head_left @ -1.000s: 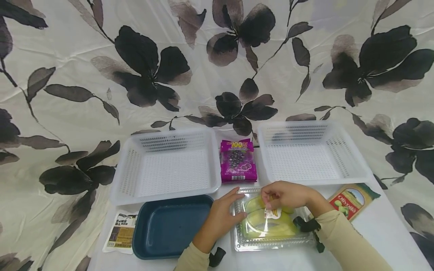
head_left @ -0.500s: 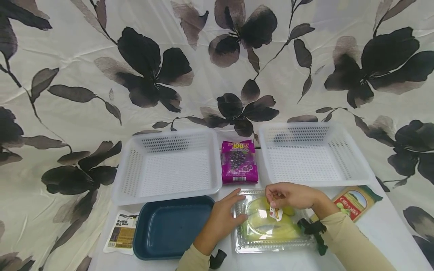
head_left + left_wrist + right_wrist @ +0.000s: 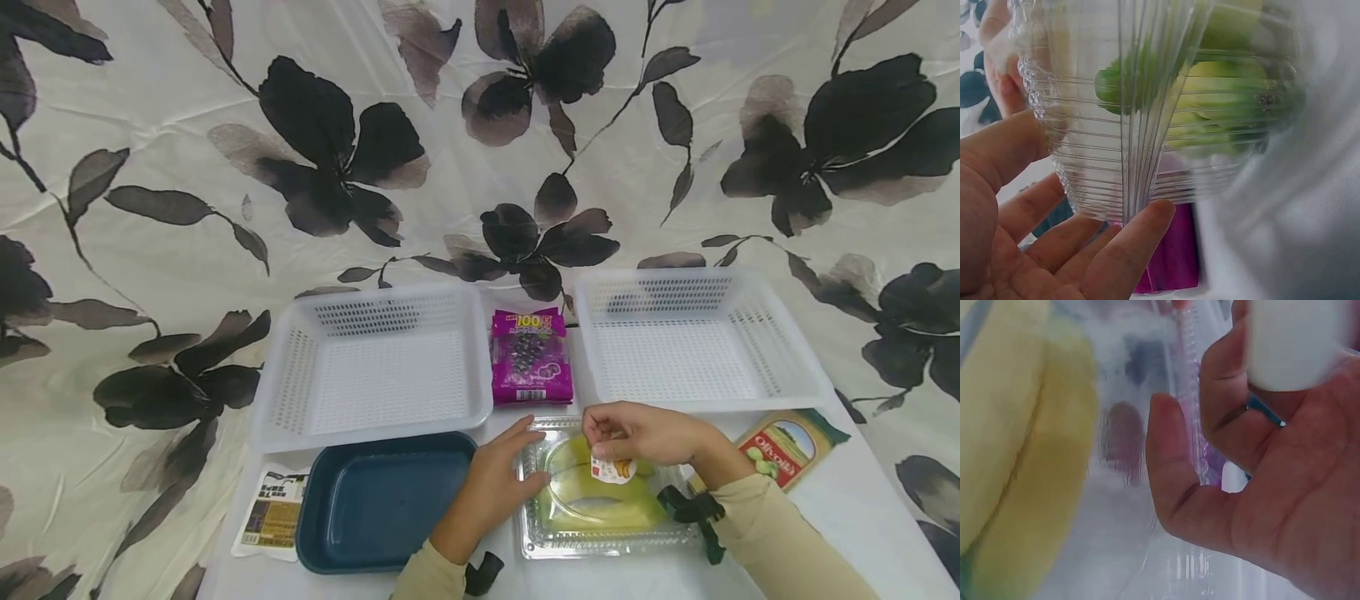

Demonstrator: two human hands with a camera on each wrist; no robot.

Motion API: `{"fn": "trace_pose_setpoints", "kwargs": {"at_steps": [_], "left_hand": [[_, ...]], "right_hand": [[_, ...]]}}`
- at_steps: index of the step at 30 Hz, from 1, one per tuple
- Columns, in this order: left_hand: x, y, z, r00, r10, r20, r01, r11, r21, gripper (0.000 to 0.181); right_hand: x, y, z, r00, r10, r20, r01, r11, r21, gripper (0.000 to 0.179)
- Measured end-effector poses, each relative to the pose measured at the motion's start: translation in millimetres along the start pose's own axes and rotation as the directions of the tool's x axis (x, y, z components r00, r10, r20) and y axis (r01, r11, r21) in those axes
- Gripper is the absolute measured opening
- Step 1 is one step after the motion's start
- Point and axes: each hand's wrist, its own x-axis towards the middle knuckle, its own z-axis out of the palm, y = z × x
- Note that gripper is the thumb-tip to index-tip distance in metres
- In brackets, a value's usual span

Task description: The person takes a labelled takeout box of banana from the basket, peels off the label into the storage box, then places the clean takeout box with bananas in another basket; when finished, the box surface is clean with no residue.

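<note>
One small white label (image 3: 612, 472), printed in red and orange, pinched at the fingertips of the right hand (image 3: 648, 433). It hangs over the top of a clear plastic box (image 3: 573, 547); whether its lower edge meets the lid, I cannot tell. Fingers of that hand curled in, thumb and finger together on the label.

Inside the box: yellow bananas (image 3: 637, 512), green in places, lying side by side. Box sits towards the near side of the white surface (image 3: 847, 504). Left hand (image 3: 491, 475) at the box's left edge, thumb and fingers apart, touching the ribbed plastic. Beige sleeves (image 3: 780, 533) on both arms, black straps (image 3: 483, 575) at the wrists.

Left of the box: a dark blue tray (image 3: 382, 500), one corner behind the left hand and forearm. Farther left, just beside the tray, a white pouch (image 3: 270, 518) with a brown panel. Right of the box: an Olivoilà packet (image 3: 787, 442), lying aslant, partly hidden by the right wrist.

Beyond the box, a purple packet (image 3: 531, 367) marked 100, between two white perforated baskets (image 3: 390, 383), one on either side. Backdrop: pale cloth (image 3: 420, 275) with large dark flowers.
</note>
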Motion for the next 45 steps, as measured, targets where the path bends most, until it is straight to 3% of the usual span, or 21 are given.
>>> {"fn": "trace_pose_setpoints", "kwargs": {"at_steps": [7, 11, 15, 20, 26, 32, 40, 45], "left_hand": [[3.2, 3.7, -1.7, 0.999, -0.01, 0.033, 0.009, 1.0, 0.02, 0.054], [1.3, 6.3, -6.5, 1.0, 0.016, 0.015, -0.017, 0.998, 0.059, 0.053], [-5.3, 10.2, -15.3, 0.997, 0.054, -0.049, -0.049, 0.995, 0.089, 0.049], [-23.0, 11.6, -32.7, 0.98, 0.079, -0.18, -0.076, 0.997, 0.022, 0.042], [-48.4, 2.3, -59.9, 0.939, 0.055, -0.338, -0.061, 0.998, -0.007, 0.038], [-68.7, -8.9, -90.4, 0.9, 0.03, -0.435, 0.012, 0.996, 0.093, 0.037], [-92.7, -37.3, -129.9, 0.799, -0.025, -0.601, 0.21, 0.948, 0.24, 0.036], [-113.9, -59.6, -146.4, 0.751, -0.04, -0.659, 0.303, 0.908, 0.289, 0.036]], "right_hand": [[1.0, -7, 8, 1.0, 0.029, -0.004, -0.029, 0.999, 0.014, 0.01], [6.2, -16, 15, 0.999, 0.037, -0.027, -0.038, 0.999, -0.012, 0.012], [13.0, -26, 20, 0.996, 0.047, -0.079, -0.051, 0.998, -0.046, 0.021], [25.2, -36, 27, 0.996, 0.042, -0.082, -0.043, 0.999, -0.01, 0.029], [44.8, -53, 38, 0.995, 0.045, -0.093, -0.048, 0.998, -0.033, 0.036], [64.1, -71, 43, 0.99, 0.101, -0.1, -0.104, 0.994, -0.025, 0.04], [98.3, -75, 56, 0.989, 0.043, -0.139, -0.066, 0.983, -0.168, 0.01], [114.6, -79, 66, 0.994, 0.016, -0.111, -0.037, 0.981, -0.191, 0.006]]}}
